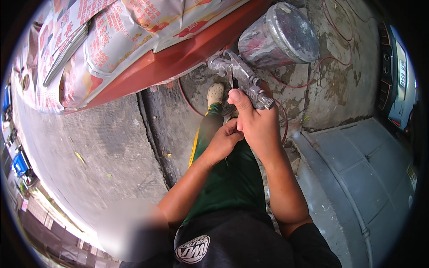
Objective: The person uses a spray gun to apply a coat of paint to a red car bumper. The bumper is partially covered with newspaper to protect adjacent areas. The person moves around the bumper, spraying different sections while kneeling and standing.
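My right hand [261,129] is wrapped round the grip of a paint-smeared metal spray gun [245,76], its thumb up near the back of the gun body. The nozzle end points to the far left. A round paint cup [261,42] with a ribbed lid, stained grey and pink, sits tilted beside the gun and appears joined to it. Just left of my right hand, my left hand [221,145] has its thumb and fingers pinched together close to the bottom of the grip. What lies in that pinch is hidden.
An orange-red painted body panel [174,60], masked with printed paper sheets [111,40], spans the far left. A thin red hose [313,73] loops over the stained concrete. Grey metal panels [366,156] stand on the right, with a parked vehicle [400,80] beyond. My clog [215,93] is on the ground ahead.
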The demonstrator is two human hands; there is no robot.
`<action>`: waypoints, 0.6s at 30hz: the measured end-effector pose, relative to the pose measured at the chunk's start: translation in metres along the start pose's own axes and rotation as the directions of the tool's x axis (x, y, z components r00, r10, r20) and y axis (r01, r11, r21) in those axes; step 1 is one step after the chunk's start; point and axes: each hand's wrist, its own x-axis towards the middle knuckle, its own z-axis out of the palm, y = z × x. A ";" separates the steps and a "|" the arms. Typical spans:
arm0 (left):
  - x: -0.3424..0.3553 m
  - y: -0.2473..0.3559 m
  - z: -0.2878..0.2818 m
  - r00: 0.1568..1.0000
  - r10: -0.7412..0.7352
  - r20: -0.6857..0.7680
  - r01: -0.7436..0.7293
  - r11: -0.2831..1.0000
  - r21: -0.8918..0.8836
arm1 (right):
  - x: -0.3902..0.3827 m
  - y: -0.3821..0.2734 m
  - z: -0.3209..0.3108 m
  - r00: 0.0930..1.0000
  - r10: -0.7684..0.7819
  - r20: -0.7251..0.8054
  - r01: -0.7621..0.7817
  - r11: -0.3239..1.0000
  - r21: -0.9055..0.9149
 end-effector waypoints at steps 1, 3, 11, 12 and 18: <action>0.001 -0.010 -0.004 1.000 -0.005 -0.025 0.005 1.000 0.010 | -0.002 0.000 0.001 1.000 -0.014 0.007 0.014 1.000 0.010; 0.004 -0.032 -0.012 0.997 -0.017 -0.069 0.019 0.999 0.030 | -0.005 -0.003 0.000 1.000 -0.014 0.004 0.014 1.000 -0.002; -0.009 -0.142 -0.049 0.960 -0.232 -0.154 0.276 0.866 0.417 | -0.012 -0.010 -0.004 0.991 0.072 0.113 -0.059 0.992 -0.108; -0.010 -0.145 -0.048 0.963 -0.224 -0.148 0.268 0.828 0.493 | -0.012 -0.007 -0.005 0.992 0.064 0.113 -0.051 0.992 -0.113; 0.001 -0.196 -0.057 0.973 -0.097 -0.211 0.170 0.918 0.359 | -0.015 0.000 -0.006 0.990 0.034 0.136 -0.017 0.992 -0.121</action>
